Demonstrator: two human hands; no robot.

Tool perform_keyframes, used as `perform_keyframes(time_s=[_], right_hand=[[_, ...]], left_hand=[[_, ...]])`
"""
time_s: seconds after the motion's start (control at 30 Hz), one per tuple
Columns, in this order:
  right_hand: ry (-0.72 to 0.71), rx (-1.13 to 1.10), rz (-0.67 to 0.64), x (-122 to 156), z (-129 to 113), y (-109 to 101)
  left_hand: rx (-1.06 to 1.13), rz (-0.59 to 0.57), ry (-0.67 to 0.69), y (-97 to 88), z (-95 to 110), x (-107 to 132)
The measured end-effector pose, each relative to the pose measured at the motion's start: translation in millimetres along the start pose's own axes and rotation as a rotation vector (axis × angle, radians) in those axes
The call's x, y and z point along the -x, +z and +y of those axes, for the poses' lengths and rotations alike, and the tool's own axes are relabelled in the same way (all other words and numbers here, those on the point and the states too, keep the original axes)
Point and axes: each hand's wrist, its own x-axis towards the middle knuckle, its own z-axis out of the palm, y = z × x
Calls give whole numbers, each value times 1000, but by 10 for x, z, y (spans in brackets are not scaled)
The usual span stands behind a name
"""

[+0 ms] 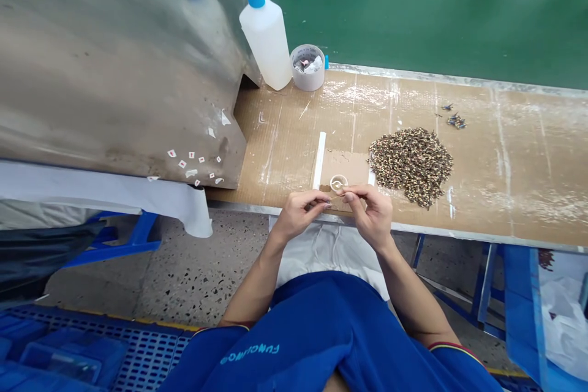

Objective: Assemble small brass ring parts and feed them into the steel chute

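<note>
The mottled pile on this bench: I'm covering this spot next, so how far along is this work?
Done, perhaps: only a small cluster of pieces lies apart from the pile. In hand: the left hand and right hand pinch something thin above a cardboard square, beside a small ring. Left: the mottled pile of small pieces remains large, so most seems still to do.

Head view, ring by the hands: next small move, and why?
Probably lower the thin strand, pinched between the left hand and right hand, onto the ring. The ring lies on the cardboard just beyond the fingertips, so it needs only a short move.
</note>
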Motion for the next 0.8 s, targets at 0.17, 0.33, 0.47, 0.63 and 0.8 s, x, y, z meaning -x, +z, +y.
perform_keyframes(time_s=[0.17, 0.33, 0.47, 0.63, 0.8], right_hand=[[24, 1, 150, -40, 93, -38], [-148, 196, 50, -111, 219, 0], [-220, 345, 8, -131, 244, 16], [-209, 493, -42, -162, 175, -65], [-170, 416, -103, -179, 146, -43]], left_hand=[[26, 16, -9, 18, -20, 11], [12, 29, 10, 22, -11, 4], [0, 28, 13, 18, 0, 0], [-4, 33, 15, 10, 12, -2], [-18, 21, 12, -3, 21, -6]])
